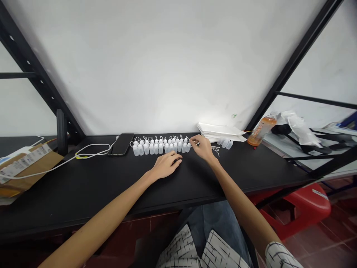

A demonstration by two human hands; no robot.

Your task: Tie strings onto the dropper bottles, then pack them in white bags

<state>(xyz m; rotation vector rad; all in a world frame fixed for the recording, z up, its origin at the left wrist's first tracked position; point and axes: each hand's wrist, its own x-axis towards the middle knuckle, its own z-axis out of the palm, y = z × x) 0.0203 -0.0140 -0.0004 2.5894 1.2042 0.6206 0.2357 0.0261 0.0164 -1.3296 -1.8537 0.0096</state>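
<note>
Bottles [161,148] stand in tight rows on the worktop [111,182]; the right hand [202,147] curls beside the end one, grip unclear; the left hand [166,165], apart, is loosely open. One nudge could topple neighbours.

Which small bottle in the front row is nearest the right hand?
The bottle at the row's right end, closest to the right hand; every other front-row bottle stands farther left.
</note>
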